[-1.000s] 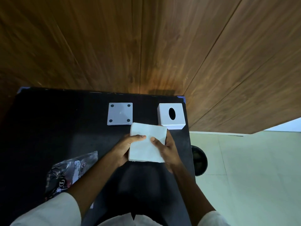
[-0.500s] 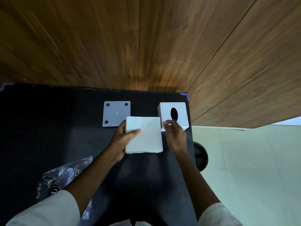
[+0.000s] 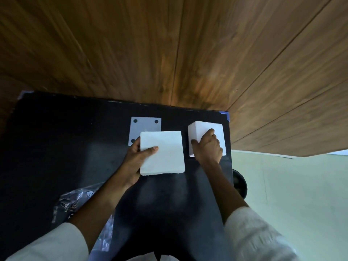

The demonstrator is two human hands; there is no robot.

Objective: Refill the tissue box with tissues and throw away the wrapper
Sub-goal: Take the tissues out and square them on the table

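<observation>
A square white stack of tissues [image 3: 162,152] is held above the black table [image 3: 56,140] by my left hand [image 3: 136,160], thumb on top and fingers under its left edge. The white tissue box [image 3: 199,130] stands at the table's far right. My right hand [image 3: 207,147] lies over the box's top and grips it, covering the oval opening. The box's grey base plate [image 3: 145,127] with black corner dots lies flat behind the stack, partly hidden by it. The clear plastic wrapper [image 3: 75,202] lies crumpled at the near left, under my left forearm.
A wood-panelled wall [image 3: 169,53] rises right behind the table. The table's right edge drops to a pale green floor [image 3: 291,194], where a round black bin [image 3: 239,183] stands close to the table.
My right hand let go of the tissue stack and moved right onto the tissue box. My left hand alone now holds the stack, a little farther from me.
</observation>
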